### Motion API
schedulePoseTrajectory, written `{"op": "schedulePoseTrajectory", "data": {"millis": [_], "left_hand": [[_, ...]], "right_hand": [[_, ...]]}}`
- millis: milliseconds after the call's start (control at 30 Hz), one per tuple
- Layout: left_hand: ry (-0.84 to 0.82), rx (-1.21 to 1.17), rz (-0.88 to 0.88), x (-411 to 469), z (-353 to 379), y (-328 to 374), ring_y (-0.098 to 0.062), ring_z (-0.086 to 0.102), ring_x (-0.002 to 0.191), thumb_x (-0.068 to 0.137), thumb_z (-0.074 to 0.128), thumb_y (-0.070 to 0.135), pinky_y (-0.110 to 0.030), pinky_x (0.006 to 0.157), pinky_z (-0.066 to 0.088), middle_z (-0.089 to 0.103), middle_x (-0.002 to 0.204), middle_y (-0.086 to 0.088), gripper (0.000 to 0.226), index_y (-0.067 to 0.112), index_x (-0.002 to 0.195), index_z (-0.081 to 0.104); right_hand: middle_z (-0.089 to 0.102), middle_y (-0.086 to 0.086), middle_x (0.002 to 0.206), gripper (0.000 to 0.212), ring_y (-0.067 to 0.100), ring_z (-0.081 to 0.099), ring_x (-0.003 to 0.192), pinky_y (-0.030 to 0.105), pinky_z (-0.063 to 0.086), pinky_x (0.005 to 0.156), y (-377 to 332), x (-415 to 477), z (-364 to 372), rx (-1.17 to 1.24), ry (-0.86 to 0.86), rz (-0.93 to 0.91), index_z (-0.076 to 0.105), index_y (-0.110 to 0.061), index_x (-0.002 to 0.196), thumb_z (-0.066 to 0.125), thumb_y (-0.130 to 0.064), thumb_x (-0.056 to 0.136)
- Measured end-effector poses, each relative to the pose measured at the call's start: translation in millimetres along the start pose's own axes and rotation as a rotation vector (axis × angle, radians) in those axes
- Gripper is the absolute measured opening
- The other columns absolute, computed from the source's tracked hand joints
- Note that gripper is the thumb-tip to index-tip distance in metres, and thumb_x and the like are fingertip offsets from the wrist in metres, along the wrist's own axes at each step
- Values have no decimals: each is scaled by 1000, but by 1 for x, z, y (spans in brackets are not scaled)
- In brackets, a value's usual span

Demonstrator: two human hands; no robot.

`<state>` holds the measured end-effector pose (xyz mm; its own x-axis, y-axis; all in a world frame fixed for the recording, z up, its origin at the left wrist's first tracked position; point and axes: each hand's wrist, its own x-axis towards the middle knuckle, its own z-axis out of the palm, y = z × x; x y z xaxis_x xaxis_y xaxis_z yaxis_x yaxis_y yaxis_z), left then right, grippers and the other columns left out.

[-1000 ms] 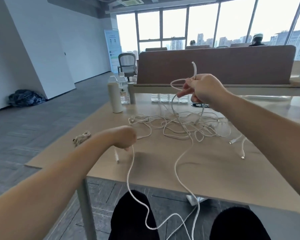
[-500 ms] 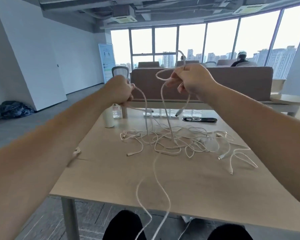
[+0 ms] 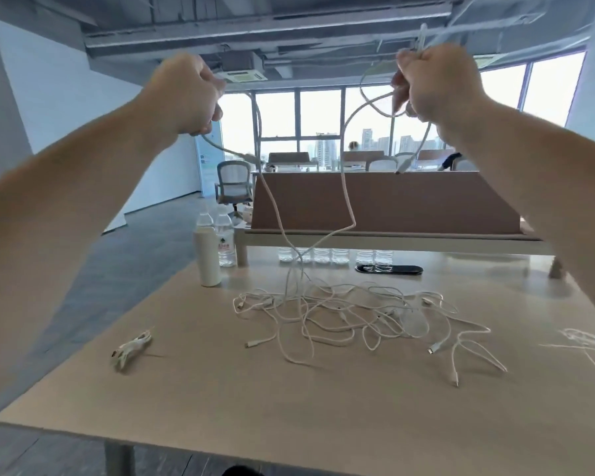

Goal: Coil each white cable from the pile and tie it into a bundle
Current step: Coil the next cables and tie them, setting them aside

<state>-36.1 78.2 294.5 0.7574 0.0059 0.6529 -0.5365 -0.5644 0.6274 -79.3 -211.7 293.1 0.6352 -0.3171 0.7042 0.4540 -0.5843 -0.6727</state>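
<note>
Raised higher, left hand (image 3: 189,94) and right hand (image 3: 437,80) grip the white cable (image 3: 348,201) hanging between.

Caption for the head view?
Left hand and right hand hold a white cable high, strands trailing to the tangled pile on the table.

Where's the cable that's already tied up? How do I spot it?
Look at the big tan table. Near its left edge, nearer than the white bottle, lies a small bundle. It is wound tight and lies alone, while the pile is loose and tangled.
</note>
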Motion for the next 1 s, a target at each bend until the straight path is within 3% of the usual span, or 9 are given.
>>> {"op": "schedulePoseTrajectory", "data": {"millis": [100, 167, 267, 500, 667, 800, 900, 1000], "left_hand": [[1, 100, 32, -1, -1, -12, -16, 54, 64, 102, 56, 21, -26, 56, 48, 60, 76, -6, 11, 9, 102, 57], [-39, 149, 41, -8, 5, -21, -14, 55, 61, 102, 58, 21, -25, 57, 48, 64, 79, -7, 12, 8, 101, 59], [-175, 286, 44, -22, 22, -39, -13, 53, 54, 102, 58, 19, -24, 49, 41, 70, 82, -9, 13, 7, 99, 61], [-444, 326, -92, -57, 60, -90, -16, 49, 50, 102, 57, 20, -27, 54, 41, 75, 85, -11, 13, 9, 97, 61], [-489, 304, -129, -73, 83, -102, -11, 43, 42, 105, 48, 18, -26, 50, 36, 76, 77, -7, 16, 5, 102, 57], [-576, 279, -193, -70, 80, -104, -12, 34, 34, 107, 43, 16, -23, 43, 31, 77, 77, -6, 13, 6, 103, 52], [-661, 345, -249, -70, 76, -112, -16, 36, 34, 105, 44, 8, -23, 45, 30, 78, 80, -7, 7, 5, 103, 51], [-686, 387, -288, -77, 77, -125, -18, 36, 35, 104, 47, 9, -24, 45, 29, 78, 85, -13, 4, 5, 103, 48]], "right_hand": [[58, -3, 68, 35, 7, 48, 52, 17, 38, 46, 8, 4, -10, -90, 98, -7, 68, -11, 83, 53, -36, 102], [56, -5, 66, 33, 7, 47, 51, 20, 39, 48, 15, 1, -16, -200, 95, -8, 69, -11, 86, 53, -36, 101], [58, 5, 67, 39, 15, 47, 54, 29, 42, 66, 29, -10, -21, -398, -45, -4, 67, -14, 73, 53, -39, 99], [68, 10, 75, 36, 21, 57, 67, 31, 47, 69, 68, -47, -16, -533, -538, 78, 75, -14, 80, 62, -45, 95], [65, 4, 75, 37, 16, 52, 64, 29, 44, 63, 103, -80, 19, -570, -704, 80, 71, -19, 81, 57, -49, 97], [69, 5, 68, 44, 14, 49, 51, 22, 41, 51, 126, -102, 41, -478, -794, 183, 71, -7, 80, 57, -45, 99], [68, 2, 60, 43, 13, 50, 47, 25, 43, 55, 138, -118, 56, -453, -865, 207, 63, -8, 74, 54, -40, 102], [65, 2, 74, 39, 17, 59, 67, 30, 44, 65, 154, -132, 72, -703, -871, 118, 68, -10, 81, 53, -39, 102]]}}
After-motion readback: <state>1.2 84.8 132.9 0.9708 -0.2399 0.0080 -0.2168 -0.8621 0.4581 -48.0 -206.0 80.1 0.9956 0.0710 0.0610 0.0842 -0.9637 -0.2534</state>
